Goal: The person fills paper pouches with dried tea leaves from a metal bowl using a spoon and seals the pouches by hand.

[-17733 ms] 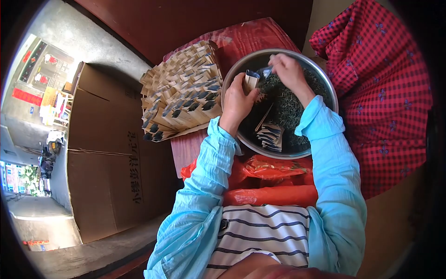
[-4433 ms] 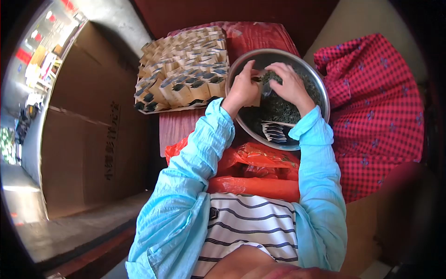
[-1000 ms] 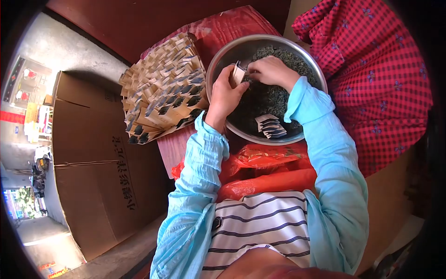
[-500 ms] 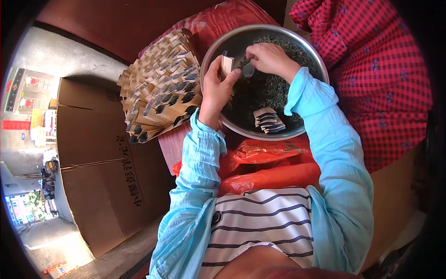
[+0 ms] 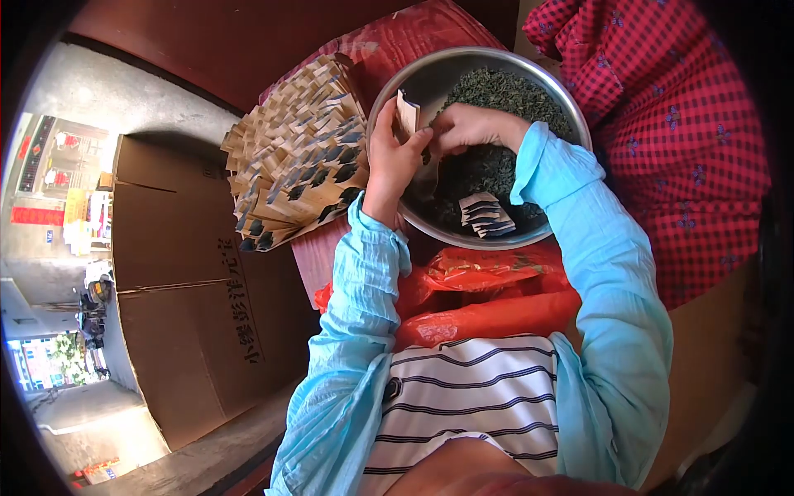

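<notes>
My left hand (image 5: 393,157) is closed round a small paper packet (image 5: 407,113), held upright over the left side of a metal basin (image 5: 585,140). Close beside it, my right hand (image 5: 475,130) has its fingers bent together near the left thumb. What those fingers hold is hidden. Dried dark green leaves (image 5: 509,95) fill much of the basin, heaped thickest on the far side. Several flat paper packets with dark ends (image 5: 486,213) lie fanned out on the leaves near the basin's front rim.
Left of the basin, many paper packets (image 5: 302,149) stand in a dense stack on a reddish table (image 5: 405,41). Red plastic bags (image 5: 488,310) lie between the basin and my body. A big cardboard box (image 5: 178,289) stands at left; red checked cloth (image 5: 662,140) hangs at right.
My right hand has moved left and slightly down, up to the left hand. A dark grey rounded thing by its fingers no longer shows. The whole view has shifted a little.
</notes>
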Demonstrator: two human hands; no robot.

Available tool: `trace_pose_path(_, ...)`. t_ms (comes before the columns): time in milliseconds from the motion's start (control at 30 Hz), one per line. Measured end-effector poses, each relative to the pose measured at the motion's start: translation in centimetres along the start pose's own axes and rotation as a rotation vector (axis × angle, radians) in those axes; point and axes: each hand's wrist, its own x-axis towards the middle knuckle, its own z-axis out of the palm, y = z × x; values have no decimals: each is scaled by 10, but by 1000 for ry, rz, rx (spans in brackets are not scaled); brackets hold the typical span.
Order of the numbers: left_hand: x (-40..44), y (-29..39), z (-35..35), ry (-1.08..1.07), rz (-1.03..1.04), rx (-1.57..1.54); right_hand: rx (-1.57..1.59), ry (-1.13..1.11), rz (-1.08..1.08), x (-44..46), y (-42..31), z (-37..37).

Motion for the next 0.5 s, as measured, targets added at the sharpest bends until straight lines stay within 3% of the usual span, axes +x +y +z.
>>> trace_pose_path(200,0,-2,0,-13,-10,25,0,240,-110,-9,0,-39)
trace_pose_path(267,-2,2,1,-8,-21,6,105,431,-158,-13,-5,-44)
trace_pose_path(333,-4,6,0,1,-46,134,136,429,-196,-16,-7,-51)
trace_pose_path(400,-6,12,2,-2,-70,110,259,602,-293,-19,-10,-54)
trace_pose_path(500,-9,16,4,3,-73,182,256,597,-333,-26,-15,-56)
